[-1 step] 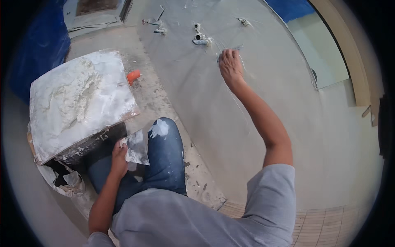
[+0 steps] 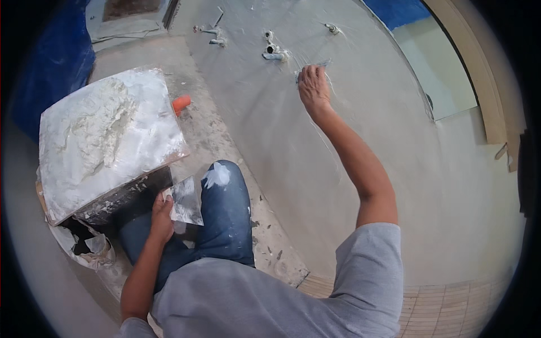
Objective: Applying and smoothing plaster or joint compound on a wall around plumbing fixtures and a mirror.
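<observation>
My right hand (image 2: 314, 89) reaches up to the grey plastered wall (image 2: 298, 169), its fingers closed around a scraper (image 2: 325, 63). Only the ends of the blade show on either side of the fingers, against the wall just below the pipe stubs (image 2: 273, 56). Thin pale ridges of plaster run down the wall from there. Over my lap, my left hand (image 2: 162, 218) grips a wide, smeared metal putty knife (image 2: 186, 201) by its pale handle. Its blade lies beside my knee. Left of that hand, a heap of white plaster (image 2: 101, 121) rests on a flat board (image 2: 160, 93).
Beneath the board is a dark, splattered support (image 2: 121, 197), with a torn white bag (image 2: 93, 250) at its lower left. An orange pipe piece (image 2: 181, 104) sticks out past the board. More pipe fittings (image 2: 218, 39) project from the wall. Blue sheeting (image 2: 56, 67) hangs at far left.
</observation>
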The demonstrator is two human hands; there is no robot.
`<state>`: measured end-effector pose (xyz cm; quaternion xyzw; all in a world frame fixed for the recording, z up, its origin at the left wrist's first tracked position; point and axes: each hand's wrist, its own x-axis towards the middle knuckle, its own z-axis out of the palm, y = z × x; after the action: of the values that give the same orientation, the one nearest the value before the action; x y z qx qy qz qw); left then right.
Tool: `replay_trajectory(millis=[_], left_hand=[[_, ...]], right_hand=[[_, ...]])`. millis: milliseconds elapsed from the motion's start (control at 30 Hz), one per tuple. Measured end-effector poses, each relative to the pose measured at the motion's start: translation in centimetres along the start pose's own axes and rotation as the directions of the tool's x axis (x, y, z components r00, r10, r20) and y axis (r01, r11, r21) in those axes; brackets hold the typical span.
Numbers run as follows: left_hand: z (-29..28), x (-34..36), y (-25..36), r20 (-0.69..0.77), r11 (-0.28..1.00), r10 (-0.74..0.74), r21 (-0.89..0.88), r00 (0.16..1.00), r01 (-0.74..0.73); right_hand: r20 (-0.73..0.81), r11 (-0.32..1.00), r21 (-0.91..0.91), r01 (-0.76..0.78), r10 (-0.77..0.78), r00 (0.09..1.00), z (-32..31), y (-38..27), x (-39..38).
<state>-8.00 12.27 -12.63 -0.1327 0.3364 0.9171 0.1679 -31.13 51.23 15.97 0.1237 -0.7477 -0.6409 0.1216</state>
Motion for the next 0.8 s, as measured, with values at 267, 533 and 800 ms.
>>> replay_trajectory(millis=[267, 533, 800], left_hand=[[-0.4, 0.5, 0.0, 0.129, 0.998, -0.04, 0.058, 0.991, 0.032], [1.1, 2.6, 0.8, 0.189, 0.986, -0.133, 0.122, 0.973, 0.111], [0.3, 4.5, 0.4, 0.166, 0.974, -0.22, 0.096, 0.961, 0.206]], right_hand=[[0.146, 1.0, -0.001, 0.025, -0.024, 0.989, 1.4, -0.8, -5.9], [0.178, 0.992, 0.099, 0.079, -0.096, 0.979, 1.4, 1.4, -21.2], [0.217, 0.98, 0.159, 0.118, -0.151, 0.964, -0.7, 5.4, -36.2]])
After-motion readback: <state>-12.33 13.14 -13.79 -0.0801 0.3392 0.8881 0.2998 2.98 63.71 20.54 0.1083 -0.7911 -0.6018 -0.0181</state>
